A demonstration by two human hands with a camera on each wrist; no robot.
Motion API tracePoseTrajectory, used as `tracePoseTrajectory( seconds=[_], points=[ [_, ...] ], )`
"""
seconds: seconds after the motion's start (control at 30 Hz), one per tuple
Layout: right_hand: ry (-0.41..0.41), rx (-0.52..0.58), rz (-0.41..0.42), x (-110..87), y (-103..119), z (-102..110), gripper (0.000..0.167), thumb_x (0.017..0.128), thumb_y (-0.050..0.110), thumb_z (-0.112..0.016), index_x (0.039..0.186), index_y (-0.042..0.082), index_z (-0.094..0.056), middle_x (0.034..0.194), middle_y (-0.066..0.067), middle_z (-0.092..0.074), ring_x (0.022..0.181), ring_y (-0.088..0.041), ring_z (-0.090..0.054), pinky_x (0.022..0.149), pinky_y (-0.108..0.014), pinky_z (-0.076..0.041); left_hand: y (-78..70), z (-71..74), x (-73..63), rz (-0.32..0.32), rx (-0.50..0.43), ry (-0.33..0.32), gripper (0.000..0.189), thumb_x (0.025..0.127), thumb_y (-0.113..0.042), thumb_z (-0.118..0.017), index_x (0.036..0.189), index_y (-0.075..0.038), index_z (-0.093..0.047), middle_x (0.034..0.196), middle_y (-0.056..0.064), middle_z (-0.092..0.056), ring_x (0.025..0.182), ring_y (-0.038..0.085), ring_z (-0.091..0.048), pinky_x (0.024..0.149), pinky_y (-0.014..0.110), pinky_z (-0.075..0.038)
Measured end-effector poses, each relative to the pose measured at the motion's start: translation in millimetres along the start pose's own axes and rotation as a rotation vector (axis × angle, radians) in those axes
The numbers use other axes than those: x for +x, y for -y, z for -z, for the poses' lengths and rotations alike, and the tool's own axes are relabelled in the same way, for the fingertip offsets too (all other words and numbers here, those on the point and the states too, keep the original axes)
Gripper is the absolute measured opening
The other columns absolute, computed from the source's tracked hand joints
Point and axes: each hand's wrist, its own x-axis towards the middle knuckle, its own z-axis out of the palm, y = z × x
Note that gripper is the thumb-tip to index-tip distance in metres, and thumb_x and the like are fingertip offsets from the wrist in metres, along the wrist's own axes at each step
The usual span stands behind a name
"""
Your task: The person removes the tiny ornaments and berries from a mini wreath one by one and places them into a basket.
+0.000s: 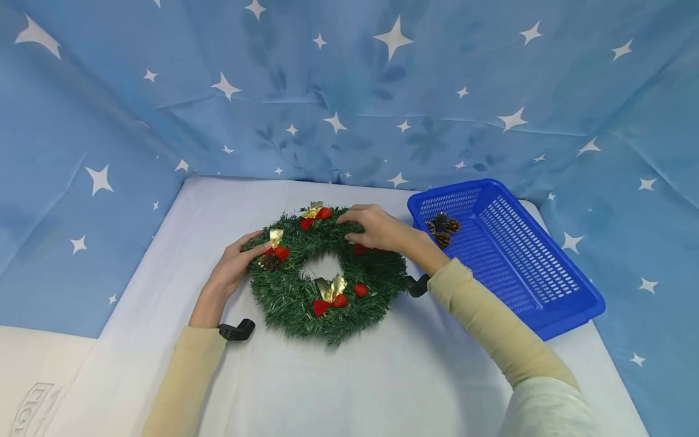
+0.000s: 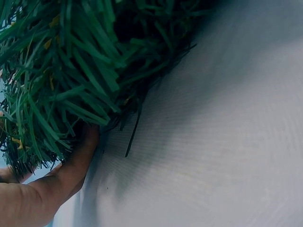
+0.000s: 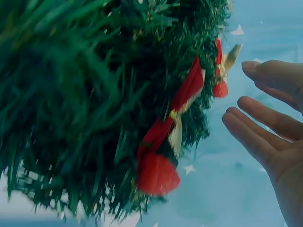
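Observation:
A green tinsel wreath [image 1: 295, 306] lies on the white-covered table, decorated with red-and-gold bows [image 1: 330, 298], red berries [image 1: 360, 290] and a brown pine cone [image 1: 268, 262]. My left hand [image 1: 232, 266] grips its left side, thumb on top near the pine cone and fingers under the outer edge; in the left wrist view the fingers [image 2: 78, 161] disappear beneath the greenery. Above the wreath's upper right part is my right hand [image 1: 377, 227], with thumb and fingers apart and nothing between them. A red bow [image 3: 173, 113] with a red berry shows close by in the right wrist view.
To the right stands a blue plastic basket [image 1: 480, 258] with slotted walls; several small pine cones [image 1: 443, 239] lie at its left end. Blue star-patterned cloth [image 1: 349, 85] hangs behind and at both sides of the table.

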Motion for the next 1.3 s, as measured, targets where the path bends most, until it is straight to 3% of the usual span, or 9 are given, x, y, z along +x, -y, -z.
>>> tracePoseTrajectory(
  seconds=[0.43,0.7,1.1,1.3],
  points=[
    [0.099,0.006,0.031,20.4,25.0,-15.1,0.039,0.098,0.011,-0.072,0.135,0.001,-0.066,0.135,-0.017,-0.065,0.096,-0.028,-0.071,0.083,-0.036,-0.058,-0.7,-4.3,1.9,-0.007,0.004,-0.011,0.073,0.102,-0.032,-0.067,0.163,-0.015,-0.032,0.173,0.014,0.004,0.159,0.041,0.001,0.124,0.069,-0.01],
    [0.153,0.009,0.081,35.9,46.9,-25.1,0.041,0.098,0.011,-0.072,0.137,0.003,-0.064,0.137,-0.014,-0.064,0.117,-0.029,-0.067,0.095,-0.035,-0.057,-0.1,-2.3,3.3,-0.011,0.016,-0.025,0.073,0.101,-0.031,-0.068,0.163,-0.013,-0.032,0.173,0.014,0.003,0.159,0.042,-0.002,0.124,0.069,-0.012],
    [0.155,-0.058,0.187,51.4,69.7,-41.5,0.041,0.098,0.012,-0.072,0.138,0.005,-0.064,0.13,-0.011,-0.065,0.104,-0.021,-0.07,0.096,-0.027,-0.057,-0.8,-2.3,2.1,-0.003,0.023,-0.029,0.073,0.102,-0.032,-0.067,0.163,-0.014,-0.032,0.173,0.015,0.0,0.158,0.042,-0.005,0.124,0.068,-0.015],
    [0.182,-0.066,0.195,56.5,80.2,-46.4,0.048,0.1,0.014,-0.07,0.146,0.008,-0.058,0.144,-0.017,-0.059,0.097,-0.022,-0.072,0.096,-0.031,-0.057,0.9,-1.4,1.5,-0.007,0.027,-0.022,0.07,0.104,-0.031,-0.063,0.164,-0.016,-0.031,0.173,0.015,-0.001,0.158,0.041,-0.007,0.124,0.066,-0.017]
  ],
)
